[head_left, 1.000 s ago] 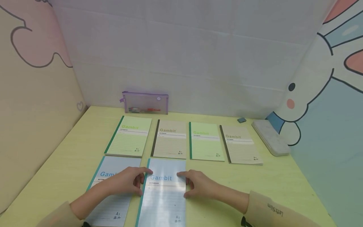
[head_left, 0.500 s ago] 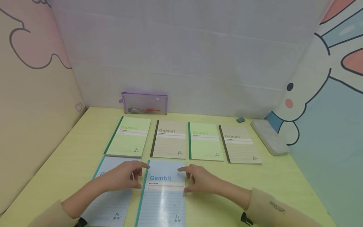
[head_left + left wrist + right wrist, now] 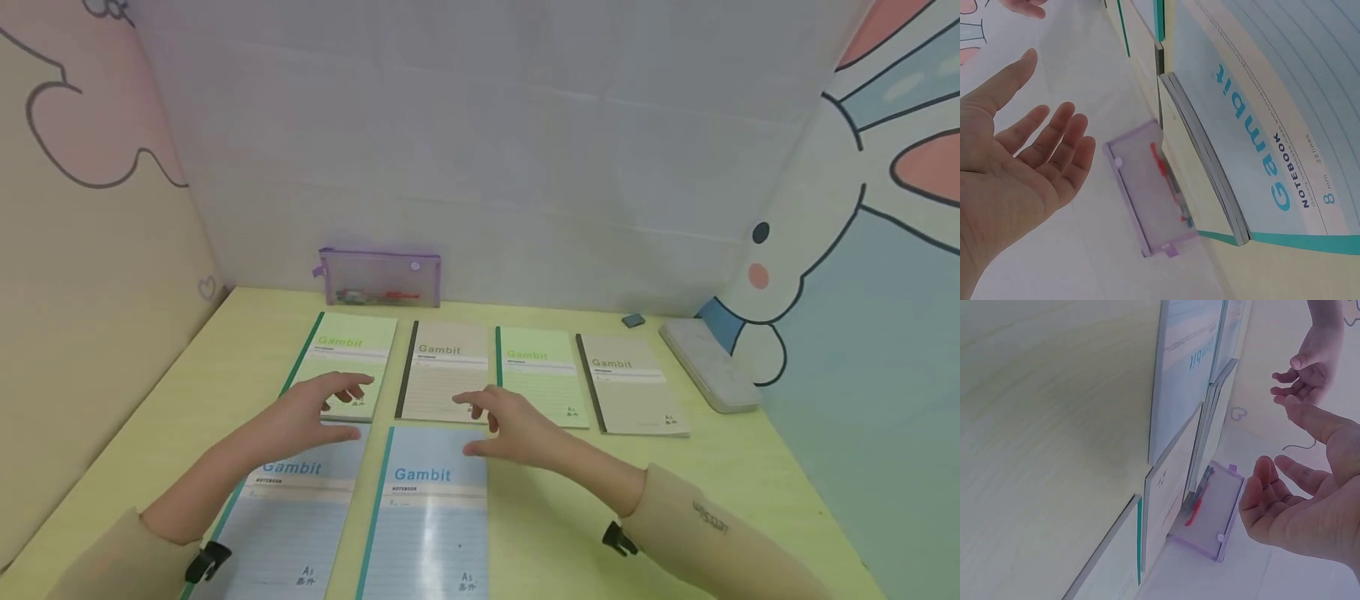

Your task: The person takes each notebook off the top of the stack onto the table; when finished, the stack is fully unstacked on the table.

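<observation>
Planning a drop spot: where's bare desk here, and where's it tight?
Bare desk left of the green notebook; also right of the blue notebook, below the tan notebook. Crowded: the back row, with both hands above it.

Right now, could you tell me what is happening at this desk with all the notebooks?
A person has six Gambit notebooks laid flat in two rows on a yellow-green desk. Both hands are open and hold nothing: the left hand hovers over the far-left green notebook, the right hand near the brown notebook beside it. Two blue notebooks lie nearest. A purple pencil pouch stands against the back wall.
</observation>
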{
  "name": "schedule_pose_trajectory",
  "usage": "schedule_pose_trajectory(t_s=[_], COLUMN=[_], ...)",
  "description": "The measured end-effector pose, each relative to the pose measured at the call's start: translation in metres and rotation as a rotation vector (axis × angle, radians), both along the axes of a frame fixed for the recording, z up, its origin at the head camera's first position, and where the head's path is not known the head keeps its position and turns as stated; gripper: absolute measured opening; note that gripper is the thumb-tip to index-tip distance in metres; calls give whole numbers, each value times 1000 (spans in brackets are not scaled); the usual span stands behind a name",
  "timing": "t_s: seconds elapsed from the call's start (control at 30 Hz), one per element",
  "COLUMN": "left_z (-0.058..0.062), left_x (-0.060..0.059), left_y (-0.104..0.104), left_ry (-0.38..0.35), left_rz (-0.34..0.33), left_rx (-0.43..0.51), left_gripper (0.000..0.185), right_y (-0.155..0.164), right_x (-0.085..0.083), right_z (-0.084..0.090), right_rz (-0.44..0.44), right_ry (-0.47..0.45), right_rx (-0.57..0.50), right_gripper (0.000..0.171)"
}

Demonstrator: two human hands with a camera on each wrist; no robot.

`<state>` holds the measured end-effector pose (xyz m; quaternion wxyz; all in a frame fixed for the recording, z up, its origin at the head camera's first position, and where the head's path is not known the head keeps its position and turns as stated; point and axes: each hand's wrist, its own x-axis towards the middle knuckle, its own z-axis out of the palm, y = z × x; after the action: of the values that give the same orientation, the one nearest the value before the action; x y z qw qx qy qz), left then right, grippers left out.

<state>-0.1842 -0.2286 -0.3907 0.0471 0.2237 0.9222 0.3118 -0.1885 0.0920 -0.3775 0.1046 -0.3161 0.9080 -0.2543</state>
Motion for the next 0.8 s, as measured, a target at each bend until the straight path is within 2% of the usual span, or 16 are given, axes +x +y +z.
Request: schedule_pose_trajectory(t_s=[0.13,0.27,0.57,0.8], left_z=[2,-1,-15,-29], left_x=[-8,-17,-42,-67], left_y=[-7,-17,-52,-75], left_ry=[51,67,95,132], left_rz=[30,83,239,270], left_rx=[26,46,60,63], left_gripper=[66,69,83,84], right_y=[-9,-20,-50,-76], right_x=[-10,-23,-49,-63], right_z=[0,-4,-14,-26], right_rz=[-15,-40,-83,-100], right_ry=[29,34,75,74], right_rx=[-44,-92,-170,-168], right_gripper=[62,64,75,83])
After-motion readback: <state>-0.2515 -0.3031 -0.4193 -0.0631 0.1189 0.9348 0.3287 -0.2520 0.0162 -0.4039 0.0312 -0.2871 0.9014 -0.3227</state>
